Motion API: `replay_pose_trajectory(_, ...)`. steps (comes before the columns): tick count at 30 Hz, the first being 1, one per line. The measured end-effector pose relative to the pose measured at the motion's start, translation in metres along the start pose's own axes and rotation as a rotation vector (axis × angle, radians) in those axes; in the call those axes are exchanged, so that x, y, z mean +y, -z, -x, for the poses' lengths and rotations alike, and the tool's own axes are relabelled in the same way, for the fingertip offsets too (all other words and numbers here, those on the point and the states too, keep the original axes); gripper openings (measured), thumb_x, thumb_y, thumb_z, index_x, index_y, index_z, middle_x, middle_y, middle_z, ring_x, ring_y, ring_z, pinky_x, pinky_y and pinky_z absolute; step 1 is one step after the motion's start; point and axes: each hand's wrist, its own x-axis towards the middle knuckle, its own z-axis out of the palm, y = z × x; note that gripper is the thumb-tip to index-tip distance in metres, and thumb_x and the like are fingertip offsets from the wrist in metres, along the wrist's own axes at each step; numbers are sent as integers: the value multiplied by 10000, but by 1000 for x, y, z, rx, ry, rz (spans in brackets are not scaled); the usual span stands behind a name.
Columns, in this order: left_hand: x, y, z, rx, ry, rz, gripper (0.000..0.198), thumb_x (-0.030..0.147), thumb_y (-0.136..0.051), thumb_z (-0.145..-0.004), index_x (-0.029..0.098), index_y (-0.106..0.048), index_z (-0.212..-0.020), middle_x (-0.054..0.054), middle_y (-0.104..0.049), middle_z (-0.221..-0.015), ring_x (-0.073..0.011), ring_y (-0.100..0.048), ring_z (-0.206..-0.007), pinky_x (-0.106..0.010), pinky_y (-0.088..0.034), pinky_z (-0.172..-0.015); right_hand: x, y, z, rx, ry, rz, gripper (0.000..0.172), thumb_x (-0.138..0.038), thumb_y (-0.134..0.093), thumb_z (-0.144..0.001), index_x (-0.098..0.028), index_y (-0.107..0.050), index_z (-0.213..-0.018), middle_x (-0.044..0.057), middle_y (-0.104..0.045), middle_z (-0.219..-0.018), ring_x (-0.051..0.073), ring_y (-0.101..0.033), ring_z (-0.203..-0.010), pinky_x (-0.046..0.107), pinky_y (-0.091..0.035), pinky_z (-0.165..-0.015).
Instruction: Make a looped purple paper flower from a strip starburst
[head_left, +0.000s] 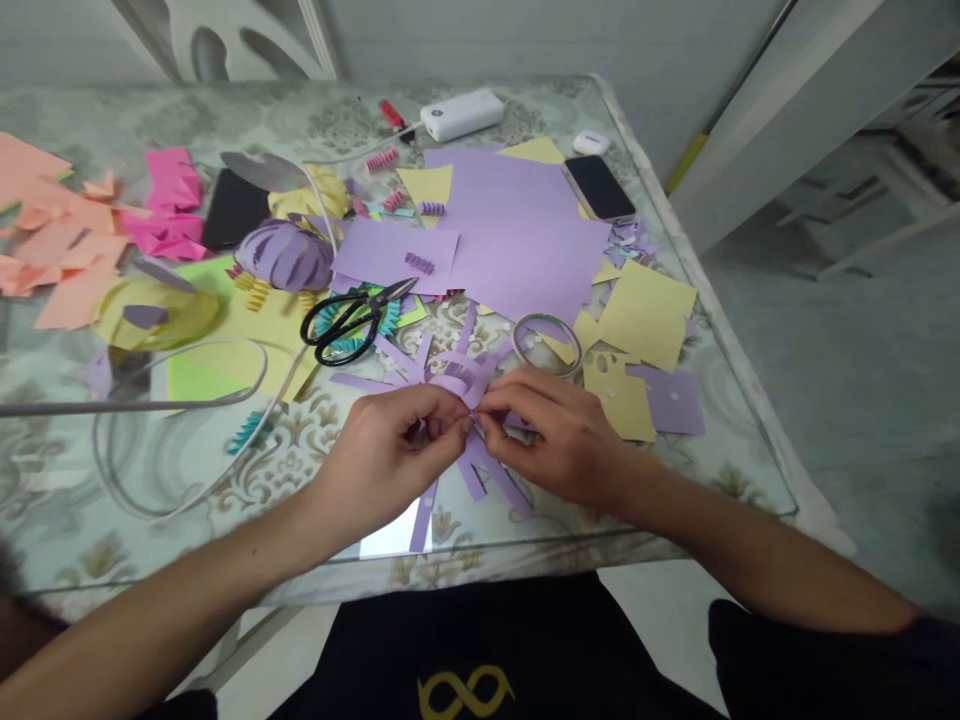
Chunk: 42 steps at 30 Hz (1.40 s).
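Observation:
A purple paper cutout with long strips [491, 470] fans out over the table in front of me, some strips bent up into loops at its middle. My left hand [405, 430] pinches the paper near that middle between thumb and fingers. From the other side my right hand [551, 430] pinches it too, fingertips almost touching the left ones. What lies exactly between the fingertips is hidden. Just behind the right hand rests a roll of tape [546, 318]. Black-handled scissors [352, 320] lie beyond my left hand, blades pointing away to the right.
Purple sheets [517, 220] and yellow paper pieces [649, 315] cover the table's back and right. A phone [600, 188], white power bank [461, 115] and earbud case [591, 142] lie farther back. At left are a purple paper ball [285, 255], a yellow one [154, 310] and a looped cable [180, 512].

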Motion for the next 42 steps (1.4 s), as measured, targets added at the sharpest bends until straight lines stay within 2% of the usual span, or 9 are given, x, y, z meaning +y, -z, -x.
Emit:
replay_pose_trajectory(9,-2,1,0,-2,4,6,129,259,-657,-922,191,-715,-829,40,-655,-704,-93,-548,-621,-212,-407,-563,1,5,-2,-61,-94,-98,86,-127,-595,-957,-164,-672,-946,51,-701,-874,158,-645,-779,299,-559,-738)
replay_pose_trajectory(18,-1,0,-1,-1,-14,7,93,208,-656,-902,191,-707,-826,42,-646,-698,-93,-552,-627,-206,-411,-568,0,3,-1,-13,-12,-25,85,-112,-604,-946,-158,-673,-930,74,-709,-870,185,-669,-807,328,-584,-767)
replay_pose_trajectory(23,0,0,-1,-5,-5,-2,132,245,-652,-918,188,-702,-810,39,-644,-691,-94,-543,-617,-212,-406,-564,2,1,0,-14,5,-4,86,-113,-596,-950,-166,-663,-940,74,-709,-884,189,-673,-821,337,-590,-778)
replay_pose_trajectory(35,0,2,-1,-11,0,1,165,291,-654,-934,195,-697,-807,43,-632,-676,-93,-517,-596,-221,-388,-548,3,5,-3,-92,-113,-127,58,-124,-623,-952,-164,-657,-926,32,-688,-862,137,-620,-750,269,-531,-730)
replay_pose_trajectory(42,1,2,-2,-14,-2,8,157,260,-643,-921,191,-675,-784,37,-614,-672,-102,-521,-612,-222,-394,-563,3,4,-1,-85,-13,-18,81,-114,-560,-970,-173,-602,-933,65,-659,-878,185,-626,-824,340,-550,-776)
